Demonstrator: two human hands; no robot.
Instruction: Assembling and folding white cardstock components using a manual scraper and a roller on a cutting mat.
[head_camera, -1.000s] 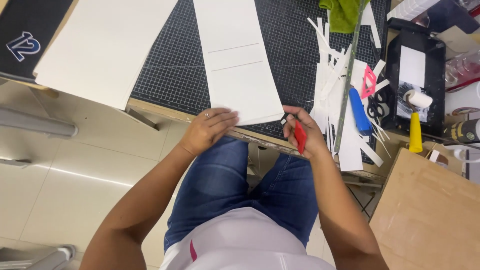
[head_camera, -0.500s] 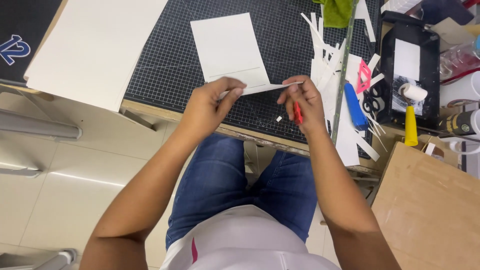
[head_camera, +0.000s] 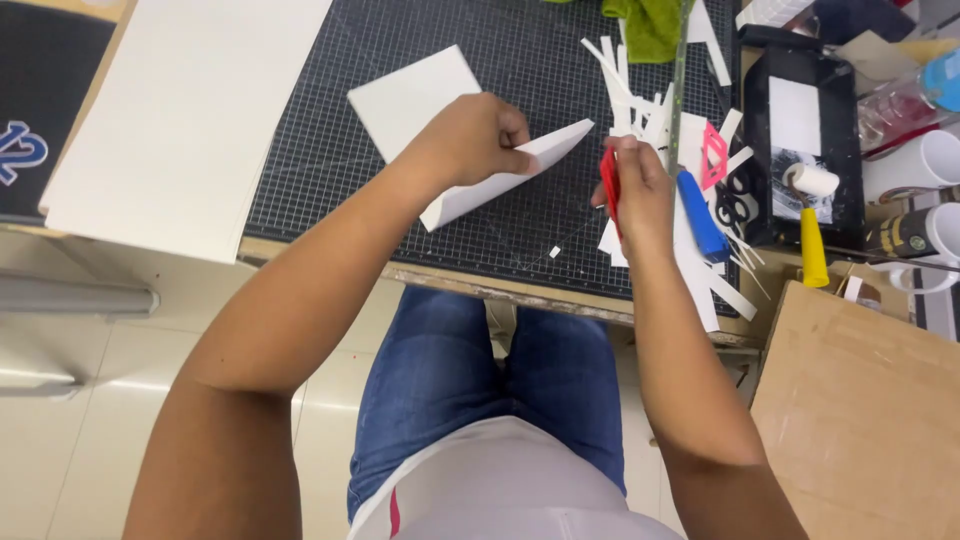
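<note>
Lifted off the cutting mat (head_camera: 330, 170) since half a second ago, the white card piece (head_camera: 500, 180) now hangs tilted above the middle of the counter, pinched in the closed grip of the left hand (head_camera: 470, 140). Close beside its pointed end, the right hand (head_camera: 640, 190) is wrapped tight round a red craft knife (head_camera: 609, 190). White paper offcuts (head_camera: 640, 110) litter the mat's right side beside a blue cutter (head_camera: 700, 215), and a large white board (head_camera: 180, 120) covers the counter's left end.

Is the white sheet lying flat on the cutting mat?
No: the left hand holds the white sheet folded and lifted off the cutting mat.
</note>
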